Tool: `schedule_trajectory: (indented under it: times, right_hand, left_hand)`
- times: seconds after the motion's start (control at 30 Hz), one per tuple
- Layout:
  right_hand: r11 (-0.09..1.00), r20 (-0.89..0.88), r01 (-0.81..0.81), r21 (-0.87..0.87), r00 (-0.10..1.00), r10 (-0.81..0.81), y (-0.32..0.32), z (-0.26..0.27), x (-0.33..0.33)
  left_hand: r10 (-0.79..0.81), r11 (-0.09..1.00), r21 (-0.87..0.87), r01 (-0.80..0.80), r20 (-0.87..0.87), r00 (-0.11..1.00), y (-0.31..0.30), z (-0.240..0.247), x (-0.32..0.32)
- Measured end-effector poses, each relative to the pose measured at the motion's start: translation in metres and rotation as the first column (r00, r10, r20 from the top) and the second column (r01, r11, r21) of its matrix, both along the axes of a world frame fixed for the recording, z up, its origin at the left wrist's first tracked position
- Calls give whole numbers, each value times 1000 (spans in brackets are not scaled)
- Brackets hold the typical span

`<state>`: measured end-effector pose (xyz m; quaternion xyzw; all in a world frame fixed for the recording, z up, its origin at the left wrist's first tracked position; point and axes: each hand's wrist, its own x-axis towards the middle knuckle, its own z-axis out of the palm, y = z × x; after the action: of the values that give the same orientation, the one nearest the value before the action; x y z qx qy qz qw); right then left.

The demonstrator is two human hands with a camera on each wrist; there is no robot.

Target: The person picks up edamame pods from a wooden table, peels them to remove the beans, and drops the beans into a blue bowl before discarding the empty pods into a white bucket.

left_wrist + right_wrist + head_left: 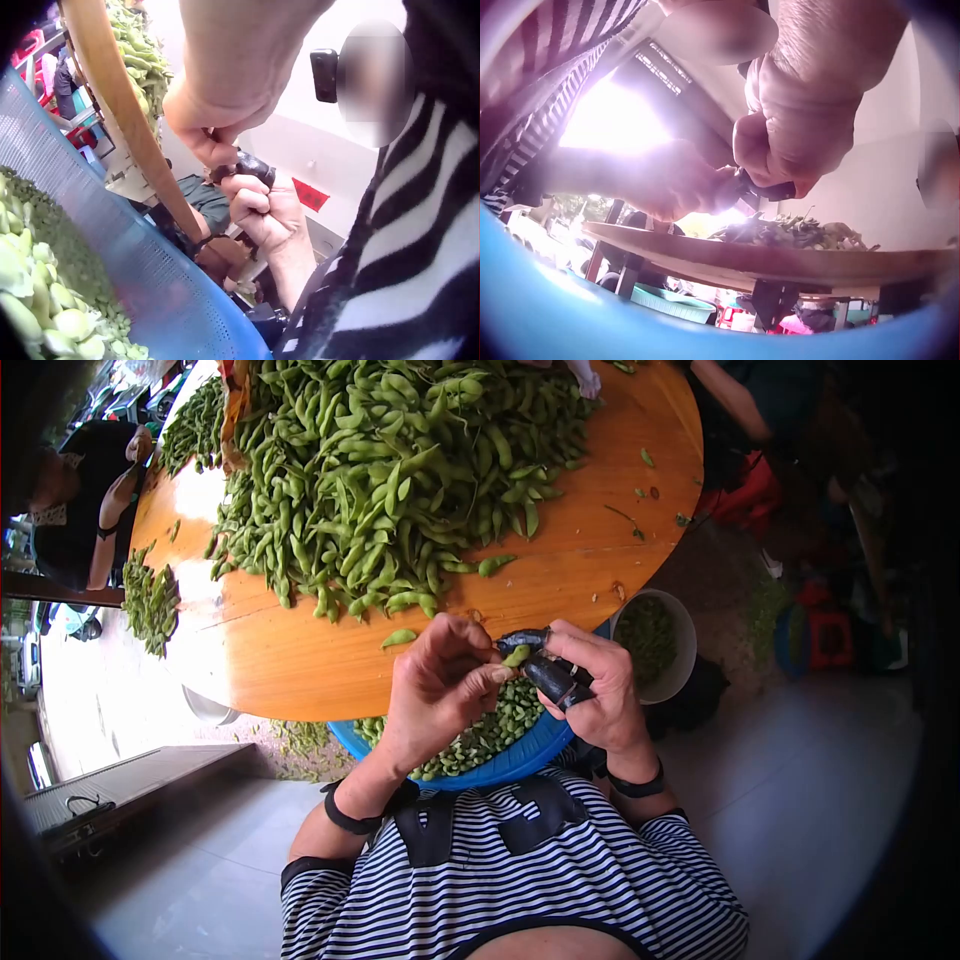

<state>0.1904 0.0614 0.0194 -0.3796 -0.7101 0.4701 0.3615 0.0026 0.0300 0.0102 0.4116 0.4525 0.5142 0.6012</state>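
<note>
Over the near edge of the table, my left hand [440, 682] pinches one end of a green soybean pod [516, 657] between thumb and fingers. My right hand [603, 678] meets it from the other side, gripping the pod between thumb and forefinger, both wearing black finger covers [560, 684]. The right hand's other fingers are curled in, as the left wrist view shows. Beneath both hands sits a blue basket [548, 752] holding many shelled green beans [478, 745]. The left wrist view shows its perforated wall [176, 289] and the pale beans [56, 307] close up.
A large heap of pods [390, 480] covers much of the round wooden table [640, 450]. Smaller pod piles [150, 605] lie along its left side, near another person [85, 510]. A white bucket [685, 650] stands on the floor at right, with green pieces inside.
</note>
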Motion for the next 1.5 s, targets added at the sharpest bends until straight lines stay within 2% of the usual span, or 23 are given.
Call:
schedule_trajectory:
  times: [0.07,0.1,0.17,0.23,0.3,0.33,0.4,0.43,0.5,0.57,0.63,0.7,0.83,0.9,0.93,1.0,1.03,1.1,1.23,1.3,1.37,1.43,1.5]
  right_hand:
    - [961,-287,-82,-265,958,3,-3,2,-1]
    - [961,-287,-79,-265,958,0,-2,-3,3]
    - [638,-651,-447,-627,750,-113,0,-17,11]
    - [642,-609,-393,-658,779,-147,-2,-10,9]
    - [686,-608,-416,-597,793,-49,-2,-14,13]
    - [687,-609,-417,-595,792,-47,-4,-10,12]
    - [949,-119,-40,-314,993,3,-6,4,6]
    - [950,-120,-41,-311,993,3,-8,4,5]
    - [1000,116,-10,5,993,10,-10,5,3]
    - [1000,106,-4,26,994,1,-10,5,3]
    - [999,105,-3,41,994,-1,-9,5,4]
    - [999,107,-3,44,994,-2,-9,2,4]
    - [999,79,-32,-42,996,35,-4,-1,5]
    - [996,49,-16,-86,999,20,-8,-7,0]
    - [996,112,80,51,990,-85,-12,-7,-7]
    - [935,157,216,281,951,-267,-21,-10,-20]
    - [936,157,213,279,952,-264,-24,-12,-24]
    - [915,195,270,300,921,-336,-29,-16,-28]
    - [899,222,255,356,911,-347,-34,-17,-34]
    - [899,225,239,367,915,-335,-38,-17,-38]
    - [897,227,226,380,917,-327,-41,-17,-40]
    - [882,243,190,432,917,-316,-42,-18,-41]
    - [865,234,202,460,912,-338,-39,-20,-42]
  left_hand:
    - [-140,975,-141,173,219,966,2,-4,-8]
    - [-143,974,-140,176,219,965,2,-6,-9]
    - [-219,906,-183,381,569,793,2,-14,-10]
    - [-245,892,-154,424,624,742,4,-25,-9]
    - [-244,886,-178,429,608,756,4,-25,-9]
    - [-256,905,-183,383,485,836,4,-18,-6]
    - [-243,936,-146,322,396,886,3,-13,2]
    - [-219,959,-107,263,306,926,3,-10,6]
    - [-218,963,-111,246,217,951,3,-6,7]
    - [-276,961,-81,264,-205,939,1,-5,6]
    - [-256,966,-59,251,-311,915,0,4,7]
    - [-198,937,137,321,-547,813,-1,1,3]
    - [-289,900,167,402,-460,839,2,-7,-12]
    - [-428,896,-174,408,-98,899,5,2,-15]
    - [-377,880,-254,402,143,915,4,-2,-11]
    - [-314,902,-226,367,237,919,3,-6,-5]
    - [-254,922,-201,331,331,909,1,-8,-3]
    - [-234,929,-202,309,325,916,-4,-8,1]
    - [-39,976,-209,64,119,992,-13,0,22]
    - [34,999,-9,-37,-221,975,-12,-9,23]
    - [21,998,-60,-33,-201,979,-11,-5,22]
    - [81,983,-168,-72,50,995,-12,-11,25]
    - [88,980,-189,-60,141,986,-11,-12,26]
